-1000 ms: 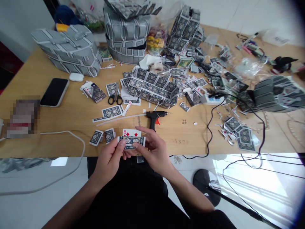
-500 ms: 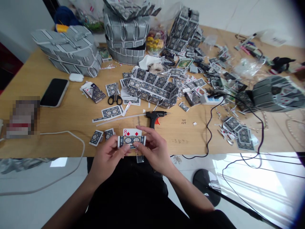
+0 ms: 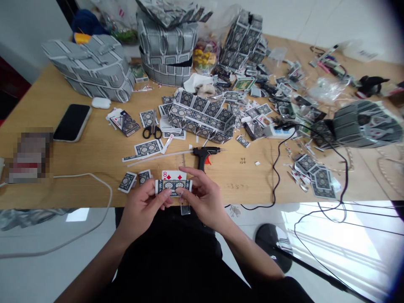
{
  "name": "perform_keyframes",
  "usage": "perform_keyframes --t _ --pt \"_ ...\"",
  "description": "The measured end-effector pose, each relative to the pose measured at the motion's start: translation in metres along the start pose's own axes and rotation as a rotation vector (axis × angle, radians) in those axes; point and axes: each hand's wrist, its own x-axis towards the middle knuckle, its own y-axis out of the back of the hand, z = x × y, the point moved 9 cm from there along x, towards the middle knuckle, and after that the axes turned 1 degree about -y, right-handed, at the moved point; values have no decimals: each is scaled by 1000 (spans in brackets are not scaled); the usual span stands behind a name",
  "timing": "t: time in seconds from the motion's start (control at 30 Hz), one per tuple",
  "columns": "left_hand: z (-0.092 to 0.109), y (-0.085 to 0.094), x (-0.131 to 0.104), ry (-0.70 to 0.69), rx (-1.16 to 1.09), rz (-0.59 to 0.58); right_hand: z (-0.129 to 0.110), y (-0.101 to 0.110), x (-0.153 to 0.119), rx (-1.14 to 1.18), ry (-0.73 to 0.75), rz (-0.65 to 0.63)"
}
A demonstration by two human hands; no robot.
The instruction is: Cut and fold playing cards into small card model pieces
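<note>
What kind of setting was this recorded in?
Likely a home or small-studio craft table: a glue gun, black-handled scissors and a half-built structure of patterned playing cards sit on a wooden tabletop.

One second ago, the thumb (image 3: 164, 194) of the left hand (image 3: 139, 210) was pressing higher on the patterned card (image 3: 173, 185), over its left part. Now this thumb lies lower and more flat, along the bottom edge, so the left round ornament shows more fully. The left hand also covers more of the small card piece (image 3: 144, 175) behind it. At the right of the frame, the grey basket (image 3: 362, 126) appears slightly more to the left.
</note>
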Motion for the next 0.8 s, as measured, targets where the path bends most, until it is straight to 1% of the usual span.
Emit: perform_keyframes --t 0.2,0.47,0.6,0.8 --pt "2 -1 0 4 4 -17 -1 -1 1 3 12 -8" --pt "0 -2 1 23 -27 2 -5 1 1 -100 38 -1" --pt "-1 0 4 26 20 14 -5 0 0 -139 53 2" --pt "4 3 4 -5 119 17 -3 -1 0 -88 53 -19"
